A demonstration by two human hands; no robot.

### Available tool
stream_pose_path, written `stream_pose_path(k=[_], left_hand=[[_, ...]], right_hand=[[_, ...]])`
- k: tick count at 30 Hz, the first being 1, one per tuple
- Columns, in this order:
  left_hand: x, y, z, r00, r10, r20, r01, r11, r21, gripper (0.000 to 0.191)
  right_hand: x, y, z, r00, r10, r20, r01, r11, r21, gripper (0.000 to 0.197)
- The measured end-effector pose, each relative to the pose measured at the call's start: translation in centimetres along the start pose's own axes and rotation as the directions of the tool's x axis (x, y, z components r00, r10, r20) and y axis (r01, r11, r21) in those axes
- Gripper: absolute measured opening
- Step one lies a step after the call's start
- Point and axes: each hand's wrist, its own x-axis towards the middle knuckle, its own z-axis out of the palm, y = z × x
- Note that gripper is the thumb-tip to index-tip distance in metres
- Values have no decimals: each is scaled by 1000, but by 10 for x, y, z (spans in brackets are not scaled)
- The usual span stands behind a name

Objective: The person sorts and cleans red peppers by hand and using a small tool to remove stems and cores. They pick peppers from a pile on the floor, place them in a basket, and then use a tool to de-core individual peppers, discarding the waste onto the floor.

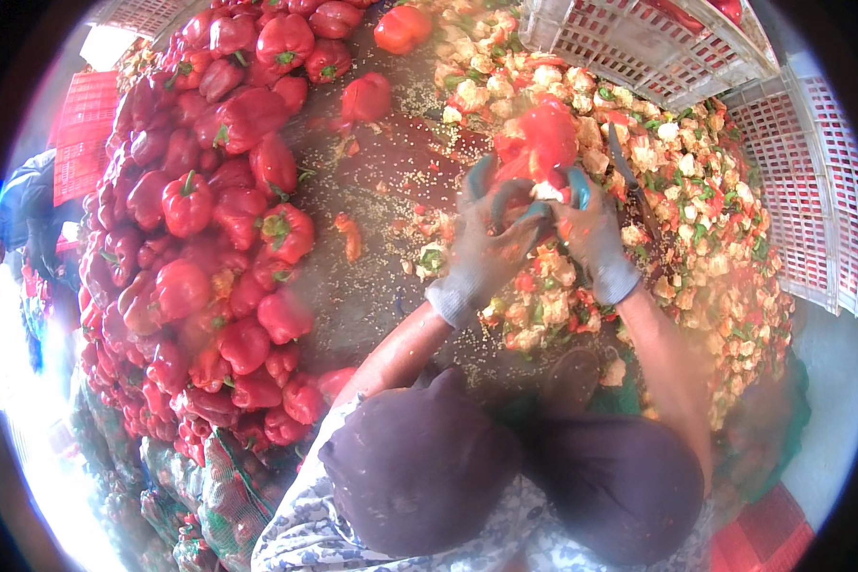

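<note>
A red bell pepper (540,139), broken open with pale flesh and core showing at its near end, is between my two gloved hands. My left hand (490,232) grips its near left side, fingers curled. My right hand (590,229) holds the near right side, thumb close to the pale core. Both gloves are grey knit with blue-green fingertips, stained orange. Just right of my right hand, a knife (625,168) with a dark handle lies on the heap of pepper cores (693,207), its blade pointing away from me. Motion blurs part of the pepper.
A large pile of whole red peppers (186,286) rises on the left. Loose peppers (367,97) and scattered seeds lie on the dark work surface (357,300). White plastic crates (643,53) stand at the far right. Filled mesh sacks (232,500) sit lower left. Another person (32,200) is at the left edge.
</note>
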Motion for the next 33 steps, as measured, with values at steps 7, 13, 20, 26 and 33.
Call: stream_pose_path(k=[7,13,20,26,33], left_hand=[[8,-43,8,964,-172,202,218,948,-232,25],[6,-41,8,981,-1,193,3,1000,-7,14],[1,-20,-39,974,203,-100,-205,979,-15,17],[-20,-68,-36,943,-248,-221,142,903,-406,57],[-11,-66,-3,981,-82,-178,18,942,-335,55]], right_hand=[[-7,17,23,934,-318,-165,276,932,-237,52],[6,25,23,825,-551,-128,471,795,-382,53],[45,29,-7,809,-532,-249,367,788,-494,50],[28,5,-12,626,-712,-319,470,670,-574,61],[14,22,13,927,-335,-169,293,928,-232,53]])
